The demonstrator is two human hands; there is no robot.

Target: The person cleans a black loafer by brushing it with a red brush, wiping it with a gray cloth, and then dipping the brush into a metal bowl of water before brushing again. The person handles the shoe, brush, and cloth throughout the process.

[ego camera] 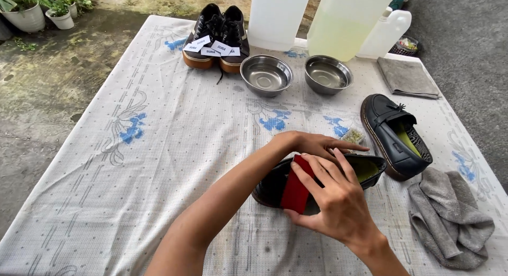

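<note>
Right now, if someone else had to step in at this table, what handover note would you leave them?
Left hand: steadies the black loafer lying near the front of the table, fingers over its top.
Right hand: holds a red brush block pressed against that loafer's side.
Second black loafer stands to the right, apart, with a small bristle brush beside it.
Two steel bowls sit further back, a crumpled grey cloth at front right and a folded one at back right.
Pair of black sneakers waits at the far edge, untouched.
Done: cannot tell how much of the held loafer is brushed.
</note>
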